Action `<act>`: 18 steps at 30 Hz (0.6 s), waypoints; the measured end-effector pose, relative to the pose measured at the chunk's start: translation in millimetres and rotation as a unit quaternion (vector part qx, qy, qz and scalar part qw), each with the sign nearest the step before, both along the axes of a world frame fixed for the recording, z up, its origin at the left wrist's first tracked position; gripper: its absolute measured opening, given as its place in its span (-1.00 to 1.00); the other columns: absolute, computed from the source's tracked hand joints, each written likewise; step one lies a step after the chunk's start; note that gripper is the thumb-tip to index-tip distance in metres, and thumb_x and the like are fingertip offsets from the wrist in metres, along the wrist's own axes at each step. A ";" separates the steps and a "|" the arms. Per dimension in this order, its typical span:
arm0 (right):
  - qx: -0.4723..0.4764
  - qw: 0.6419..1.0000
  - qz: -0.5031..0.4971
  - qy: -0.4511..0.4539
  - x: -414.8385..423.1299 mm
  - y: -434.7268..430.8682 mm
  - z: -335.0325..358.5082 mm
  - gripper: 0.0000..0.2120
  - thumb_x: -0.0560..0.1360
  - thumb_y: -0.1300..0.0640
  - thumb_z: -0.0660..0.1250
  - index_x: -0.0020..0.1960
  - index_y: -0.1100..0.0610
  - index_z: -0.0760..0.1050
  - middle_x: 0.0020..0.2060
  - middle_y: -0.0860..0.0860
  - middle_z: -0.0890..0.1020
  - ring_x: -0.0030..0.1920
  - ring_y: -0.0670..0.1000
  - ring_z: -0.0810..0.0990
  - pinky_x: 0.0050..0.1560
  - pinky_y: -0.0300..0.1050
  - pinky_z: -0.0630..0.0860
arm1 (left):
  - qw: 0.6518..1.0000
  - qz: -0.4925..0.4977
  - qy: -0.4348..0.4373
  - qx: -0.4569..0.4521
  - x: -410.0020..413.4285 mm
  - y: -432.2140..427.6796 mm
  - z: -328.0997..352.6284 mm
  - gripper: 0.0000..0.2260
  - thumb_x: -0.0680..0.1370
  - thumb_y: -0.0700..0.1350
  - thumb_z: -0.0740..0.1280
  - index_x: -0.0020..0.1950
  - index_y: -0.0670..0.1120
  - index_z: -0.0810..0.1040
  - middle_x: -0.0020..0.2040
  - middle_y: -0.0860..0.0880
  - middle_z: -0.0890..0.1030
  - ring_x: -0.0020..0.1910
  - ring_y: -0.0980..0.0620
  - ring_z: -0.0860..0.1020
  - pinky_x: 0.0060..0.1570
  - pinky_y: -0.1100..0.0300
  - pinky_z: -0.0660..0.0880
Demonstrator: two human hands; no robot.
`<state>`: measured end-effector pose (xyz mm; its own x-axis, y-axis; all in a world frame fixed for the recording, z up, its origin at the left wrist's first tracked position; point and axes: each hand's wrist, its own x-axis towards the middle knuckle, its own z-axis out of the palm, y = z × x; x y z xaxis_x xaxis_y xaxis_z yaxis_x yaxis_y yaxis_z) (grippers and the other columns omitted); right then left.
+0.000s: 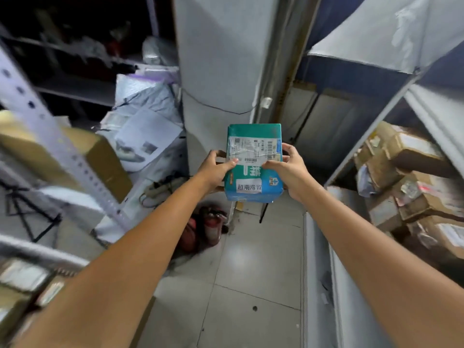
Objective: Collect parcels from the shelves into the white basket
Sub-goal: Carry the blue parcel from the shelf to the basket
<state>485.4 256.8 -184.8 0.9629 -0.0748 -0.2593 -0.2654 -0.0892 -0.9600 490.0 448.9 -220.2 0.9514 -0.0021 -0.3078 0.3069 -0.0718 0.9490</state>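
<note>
both the left hand [216, 169] and right hand [285, 169] grip the teal parcel [253, 163] only by its edges, so with no basket in view it could slip and drop.

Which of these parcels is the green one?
The box held between the left hand and right hand; the shelf boxes at right are brown cardboard.

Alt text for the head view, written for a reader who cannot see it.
The left hand and right hand hold a green parcel with a shipping label out in front, above a grey tiled floor. Metal shelves stand on both sides, with cardboard boxes stacked on the right. No white basket is in view.
</note>
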 end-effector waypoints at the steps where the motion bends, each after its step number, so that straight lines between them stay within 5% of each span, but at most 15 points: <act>1: 0.004 1.000 0.016 0.006 -1.4 8.3 -4.8 -0.47 0.44 0.33 0.48 0.27 0.01 0.33 -0.02 0.02 0.66 -0.15 0.00 0.73 -0.31 -0.12 0.64 | 1.000 0.016 0.005 -0.001 -7.1 8.8 -5.3 -0.68 0.59 -0.03 0.37 0.26 0.02 0.30 0.13 -0.06 0.61 -0.12 0.09 0.62 -0.37 0.26 0.56; 5: -0.001 0.995 0.092 0.030 -6.9 38.9 -24.3 -0.47 0.44 0.36 0.47 0.29 0.08 0.35 -0.04 0.03 0.67 -0.22 -0.02 0.73 -0.32 -0.11 0.64 | 0.997 0.082 0.018 -0.004 -47.6 37.7 -20.9 -0.47 0.59 -0.04 0.38 0.49 0.10 0.24 0.26 -0.04 0.58 0.00 0.02 0.66 -0.15 0.11 0.63; 7: -0.020 0.990 0.133 0.036 -11.7 53.9 -35.0 -0.42 0.42 0.34 0.50 0.33 0.09 0.35 0.02 0.06 0.67 -0.14 0.03 0.74 -0.17 0.02 0.69 | 0.994 0.111 0.021 0.003 -71.8 50.1 -27.5 -0.57 0.61 -0.05 0.35 0.44 0.12 0.31 0.25 -0.03 0.59 0.03 0.01 0.65 -0.10 0.06 0.63; 9: -0.036 0.983 0.176 0.036 -20.5 68.9 -43.5 -0.42 0.41 0.30 0.52 0.34 0.10 0.36 0.06 0.08 0.65 -0.06 0.07 0.72 -0.07 0.09 0.68 | 0.989 0.149 0.024 0.010 -97.0 63.0 -31.7 -0.63 0.62 -0.09 0.33 0.41 0.05 0.36 0.22 -0.05 0.60 -0.03 0.04 0.64 -0.23 0.14 0.61; 14: -0.043 0.959 0.277 0.038 -54.7 115.7 -62.1 -0.52 0.43 0.31 0.50 0.25 0.09 0.40 0.07 0.07 0.65 -0.04 0.02 0.70 -0.19 -0.08 0.67 | 0.971 0.232 0.063 0.018 -162.2 101.8 -44.7 -0.61 0.61 -0.10 0.34 0.42 0.05 0.35 0.18 -0.07 0.58 0.02 -0.01 0.63 -0.20 0.02 0.64; 18: -0.020 0.941 0.333 0.058 -82.2 166.2 -77.6 -0.53 0.43 0.32 0.51 0.25 0.10 0.42 0.03 0.05 0.67 -0.11 -0.03 0.71 -0.27 -0.11 0.65 | 0.953 0.293 0.068 0.025 -213.7 137.4 -53.1 -0.63 0.62 -0.07 0.33 0.41 0.07 0.37 0.09 0.01 0.57 -0.03 0.09 0.60 -0.34 0.13 0.60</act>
<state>403.3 423.0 -262.5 0.7657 0.5228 -0.3746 -0.2406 -0.3072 -0.9207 276.3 586.2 -273.3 0.7360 0.5359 -0.4137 0.4276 0.1059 0.8978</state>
